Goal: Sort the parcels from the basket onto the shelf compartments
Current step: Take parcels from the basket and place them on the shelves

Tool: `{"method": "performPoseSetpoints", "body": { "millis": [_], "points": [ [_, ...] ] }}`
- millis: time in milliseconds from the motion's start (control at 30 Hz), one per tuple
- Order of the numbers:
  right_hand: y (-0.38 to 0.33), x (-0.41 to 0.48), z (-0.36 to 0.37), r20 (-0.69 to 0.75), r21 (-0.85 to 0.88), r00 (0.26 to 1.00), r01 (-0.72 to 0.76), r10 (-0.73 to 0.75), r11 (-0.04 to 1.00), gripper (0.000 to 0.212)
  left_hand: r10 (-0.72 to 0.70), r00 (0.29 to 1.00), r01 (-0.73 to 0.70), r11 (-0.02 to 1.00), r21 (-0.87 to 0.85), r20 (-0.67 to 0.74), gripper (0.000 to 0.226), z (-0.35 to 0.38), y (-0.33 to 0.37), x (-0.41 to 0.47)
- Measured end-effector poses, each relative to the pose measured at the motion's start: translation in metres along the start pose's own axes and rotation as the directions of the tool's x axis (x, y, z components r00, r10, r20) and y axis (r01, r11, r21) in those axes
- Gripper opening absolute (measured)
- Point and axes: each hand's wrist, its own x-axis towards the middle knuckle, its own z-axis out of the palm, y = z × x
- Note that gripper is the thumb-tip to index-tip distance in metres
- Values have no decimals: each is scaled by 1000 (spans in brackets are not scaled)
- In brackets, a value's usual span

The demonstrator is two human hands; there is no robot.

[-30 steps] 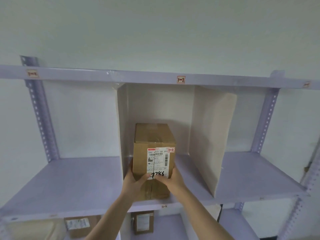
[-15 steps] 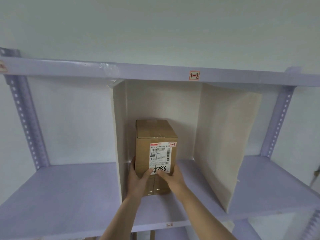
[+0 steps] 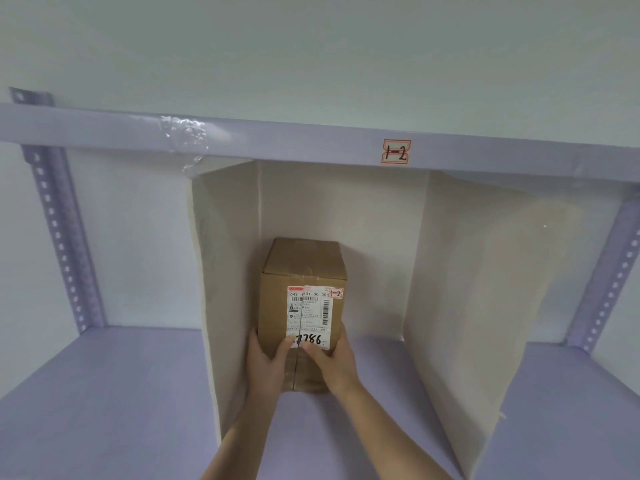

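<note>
Parcel point(image 3: 277, 306): brown cardboard box with a taped seam down the front. It carries a white shipping label point(image 3: 309, 315) with barcodes and a handwritten 7786 at its foot, plus a small red-edged 1-2 sticker point(image 3: 335, 293) at the label's top right corner. I read it as standing upright on the purple shelf board point(image 3: 104, 393), long axis vertical, labelled face towards me. It sits in the middle compartment, between the left white divider point(image 3: 221, 289) and the right white divider point(image 3: 467, 306), much nearer the left one. Beam tag point(image 3: 396, 152) above reads 1-2. Can't tell if its back touches the rear wall. Left hand point(image 3: 268, 363) grips the lower left edge, thumb across the front face, other fingers wrapped round the side out of sight. Right hand point(image 3: 334, 362) grips the lower right edge the same way, thumb at the label's bottom. Thumb tips nearly meet at the seam.
</note>
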Motion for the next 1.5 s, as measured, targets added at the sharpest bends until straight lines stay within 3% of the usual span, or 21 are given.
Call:
{"method": "performPoseSetpoints", "body": {
  "millis": [267,467,633,833,1033,1167,1233,1500],
  "points": [
    [3,0,9,-71,-22,997,29,-31,999,68,24,998,-22,999,31,-64,47,4,-1,1],
    [-2,0,-1,25,-26,999,-29,29,999,76,15,1000,-15,998,68,0,51,-3,3,-1],
    [-7,2,-7,84,-34,992,-86,89,996,74,41,999,-41,995,86,-1,68,-4,12,-12],
    [-14,0,-6,102,4,986,-130,129,992,83,85,996,-83,976,201,1,75,-8,22,-23],
    [-20,-5,-6,90,25,984,-157,154,987,75,64,995,-85,941,327,73,80,-17,31,-31],
    [-26,-17,-7,69,12,972,-224,223,975,111,22,992,-62,938,341,121,79,-23,30,-37],
    [-33,-26,-9,50,-8,967,-251,251,968,119,1,988,-55,938,343,155,79,-26,30,-41],
    [-44,-68,-26,73,-58,967,-241,245,969,98,-66,972,-38,904,426,227,79,-45,34,-69]
  ]
}}
